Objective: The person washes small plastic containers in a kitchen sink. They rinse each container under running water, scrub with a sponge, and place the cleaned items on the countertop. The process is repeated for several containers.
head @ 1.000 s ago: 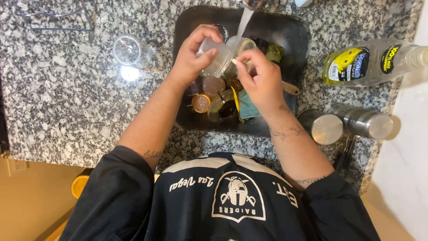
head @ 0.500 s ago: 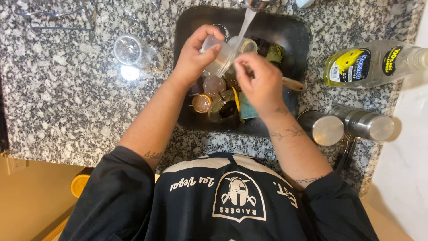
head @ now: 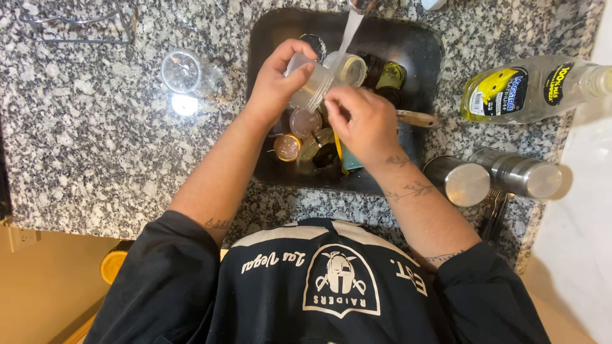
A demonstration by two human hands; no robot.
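Two hands meet over a dark sink (head: pixel 426 57) sunk into a wide speckled granite counter (head: pixel 83 140), and the work in hand looks like rinsing: a thin stream of water (head: pixel 349 28) falls from the tap at the top edge onto a clear plastic jar (head: pixel 325 79). The sink below is crowded with other dishes, among them small round lids and dark cups, so I judge the washing to be only partly done. The left hand (head: pixel 277 83) is wrapped around the jar's base, fingers curled, tipping it on its side with the mouth toward the stream. The right hand (head: pixel 363 124) is half closed, its fingertips at the jar's rim; whether it pinches a cloth or sponge cannot be told. The next move probably calls for a steady grip on the wet, slippery plastic while it is turned under the water.

On the counter to the right lies a clear bottle of dish soap (head: pixel 532 89), and nearer the front edge two steel tumblers (head: pixel 491 178) lie on their sides. To the left of the sink a clear drinking glass (head: pixel 185 73) rests on the stone, well apart from the hands.
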